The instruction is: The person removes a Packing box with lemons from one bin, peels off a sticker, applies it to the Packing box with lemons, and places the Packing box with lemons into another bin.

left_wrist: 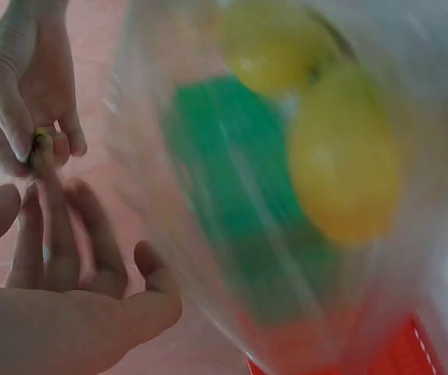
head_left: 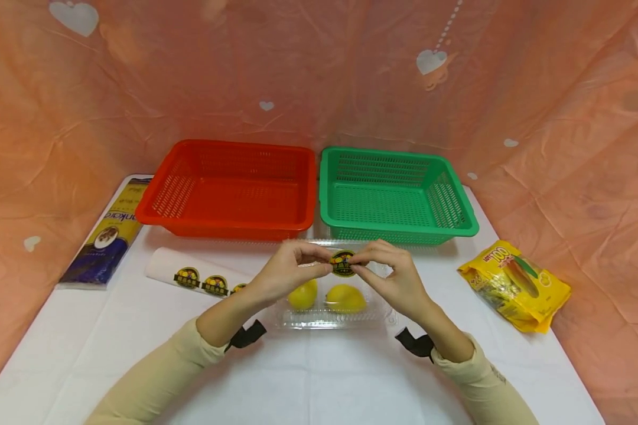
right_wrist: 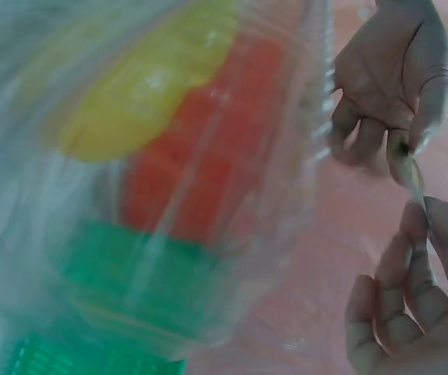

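In the head view a round-centred black, yellow and green sticker label (head_left: 342, 263) is stretched between both hands. My left hand (head_left: 289, 273) pinches its left end with thumb and fingertips. The right end is pinched by my right hand (head_left: 392, 276). Beneath the hands sits a clear plastic clamshell box (head_left: 324, 323), its lid closed as far as shows, with yellow fruits (head_left: 345, 298) inside. Both wrist views look through the blurred box at the fruits (left_wrist: 345, 156). The label (right_wrist: 415, 176) appears edge-on between the two hands in the right wrist view.
Behind the box stand a red basket (head_left: 234, 227) and a green basket (head_left: 399, 231). To the left lie a roll of printed labels (head_left: 162, 265) and a blue and gold packet (head_left: 103, 242). A yellow bag (head_left: 516, 286) lies at the right table edge.
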`<act>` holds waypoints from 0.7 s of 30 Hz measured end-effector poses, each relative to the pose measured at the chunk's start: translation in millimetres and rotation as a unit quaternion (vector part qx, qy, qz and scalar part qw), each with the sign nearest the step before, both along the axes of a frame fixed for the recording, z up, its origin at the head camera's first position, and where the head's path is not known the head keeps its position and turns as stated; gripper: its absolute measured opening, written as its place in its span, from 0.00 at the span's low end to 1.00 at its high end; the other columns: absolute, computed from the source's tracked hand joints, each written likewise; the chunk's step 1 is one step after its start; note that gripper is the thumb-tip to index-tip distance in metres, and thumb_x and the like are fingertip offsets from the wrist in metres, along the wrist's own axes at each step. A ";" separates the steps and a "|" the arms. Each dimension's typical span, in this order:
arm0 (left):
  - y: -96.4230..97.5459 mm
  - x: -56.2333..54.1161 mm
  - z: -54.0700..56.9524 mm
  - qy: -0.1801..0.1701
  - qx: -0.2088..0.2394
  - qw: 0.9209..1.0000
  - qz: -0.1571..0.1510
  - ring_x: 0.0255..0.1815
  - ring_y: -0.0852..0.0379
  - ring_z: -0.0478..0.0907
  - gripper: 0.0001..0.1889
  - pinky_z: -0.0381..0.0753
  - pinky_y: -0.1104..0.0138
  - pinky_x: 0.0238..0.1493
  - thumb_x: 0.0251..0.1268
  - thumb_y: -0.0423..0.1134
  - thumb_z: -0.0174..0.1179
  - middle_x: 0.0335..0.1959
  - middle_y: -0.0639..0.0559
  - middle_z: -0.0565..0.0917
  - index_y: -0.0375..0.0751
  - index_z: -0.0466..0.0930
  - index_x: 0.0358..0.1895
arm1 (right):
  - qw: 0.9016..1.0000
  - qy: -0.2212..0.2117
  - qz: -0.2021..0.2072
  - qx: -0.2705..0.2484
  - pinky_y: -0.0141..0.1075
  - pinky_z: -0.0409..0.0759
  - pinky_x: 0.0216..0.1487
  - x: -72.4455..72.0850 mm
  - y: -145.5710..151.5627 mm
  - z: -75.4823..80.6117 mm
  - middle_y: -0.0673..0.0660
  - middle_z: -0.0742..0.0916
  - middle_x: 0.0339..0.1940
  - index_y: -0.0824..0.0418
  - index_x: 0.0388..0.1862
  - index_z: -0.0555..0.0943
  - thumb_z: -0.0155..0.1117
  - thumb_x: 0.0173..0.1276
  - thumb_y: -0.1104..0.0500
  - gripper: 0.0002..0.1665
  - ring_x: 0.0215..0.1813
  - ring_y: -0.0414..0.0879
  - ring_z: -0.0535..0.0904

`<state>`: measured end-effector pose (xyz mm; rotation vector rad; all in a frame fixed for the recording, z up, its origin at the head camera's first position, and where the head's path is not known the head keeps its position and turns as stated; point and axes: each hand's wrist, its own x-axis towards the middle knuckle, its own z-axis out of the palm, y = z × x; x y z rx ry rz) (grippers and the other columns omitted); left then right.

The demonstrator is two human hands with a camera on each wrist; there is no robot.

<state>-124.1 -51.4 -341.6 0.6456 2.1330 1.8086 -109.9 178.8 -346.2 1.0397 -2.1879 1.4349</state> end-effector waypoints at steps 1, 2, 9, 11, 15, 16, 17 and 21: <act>-0.9 -2.2 -1.4 0.017 -0.018 1.000 0.003 0.56 0.48 0.78 0.10 0.75 0.51 0.61 0.65 0.30 0.64 0.49 0.46 0.85 0.31 0.87 0.47 | 1.000 -0.029 -0.001 0.005 0.33 0.79 0.49 -1.2 0.3 -0.5 0.57 0.88 0.35 0.67 0.38 0.88 0.70 0.56 0.79 0.13 0.41 0.48 0.82; -1.5 -4.7 -3.2 0.032 -0.034 0.999 0.005 0.57 0.48 0.77 0.10 0.73 0.49 0.63 0.64 0.30 0.64 0.49 0.47 0.85 0.32 0.87 0.46 | 0.998 -0.058 -0.003 0.012 0.33 0.79 0.50 -2.7 0.4 -0.9 0.57 0.89 0.36 0.67 0.38 0.88 0.70 0.57 0.78 0.12 0.42 0.48 0.82; 0.2 -17.0 -15.1 0.111 -0.157 0.981 0.027 0.51 0.46 0.79 0.16 0.72 0.46 0.62 0.62 0.28 0.66 0.31 0.52 0.87 0.31 0.84 0.53 | 0.981 -0.172 -0.020 0.093 0.41 0.81 0.49 -16.9 -1.7 -11.4 0.56 0.89 0.37 0.66 0.38 0.88 0.70 0.61 0.73 0.08 0.41 0.47 0.83; 1.2 -17.4 -17.9 0.122 -0.175 0.977 0.028 0.52 0.45 0.79 0.20 0.71 0.45 0.63 0.61 0.27 0.66 0.29 0.54 0.85 0.31 0.81 0.58 | 0.978 -0.179 -0.015 0.107 0.43 0.81 0.48 -19.8 -2.4 -14.8 0.56 0.89 0.36 0.67 0.38 0.88 0.70 0.61 0.73 0.07 0.38 0.46 0.82; 3.0 -16.7 -21.2 0.133 -0.186 0.973 0.028 0.51 0.44 0.79 0.19 0.65 0.40 0.67 0.60 0.25 0.67 0.27 0.56 0.83 0.35 0.79 0.56 | 0.974 -0.191 -0.003 0.118 0.47 0.80 0.46 -23.3 -2.7 -20.8 0.55 0.89 0.35 0.66 0.36 0.87 0.70 0.61 0.73 0.06 0.36 0.45 0.80; 3.4 -16.6 -21.7 0.136 -0.186 0.973 0.027 0.50 0.44 0.79 0.18 0.65 0.40 0.67 0.60 0.25 0.67 0.27 0.56 0.83 0.36 0.79 0.54 | 0.974 -0.193 -0.001 0.117 0.48 0.80 0.46 -23.9 -2.7 -21.8 0.55 0.89 0.34 0.66 0.36 0.87 0.70 0.61 0.73 0.06 0.36 0.45 0.80; 3.8 -16.6 -22.2 0.141 -0.187 0.972 0.028 0.49 0.44 0.79 0.17 0.64 0.40 0.67 0.60 0.25 0.67 0.27 0.56 0.83 0.37 0.79 0.53 | 0.974 -0.193 0.001 0.117 0.48 0.80 0.45 -24.2 -2.6 -22.7 0.55 0.89 0.34 0.66 0.36 0.87 0.69 0.61 0.73 0.06 0.36 0.45 0.80; 4.4 -16.2 -23.0 0.156 -0.193 0.968 0.032 0.48 0.46 0.80 0.16 0.63 0.39 0.67 0.60 0.25 0.66 0.27 0.56 0.82 0.39 0.78 0.50 | 0.974 -0.191 0.005 0.119 0.50 0.80 0.45 -24.8 -2.7 -25.0 0.55 0.89 0.34 0.66 0.35 0.87 0.69 0.62 0.73 0.05 0.36 0.44 0.80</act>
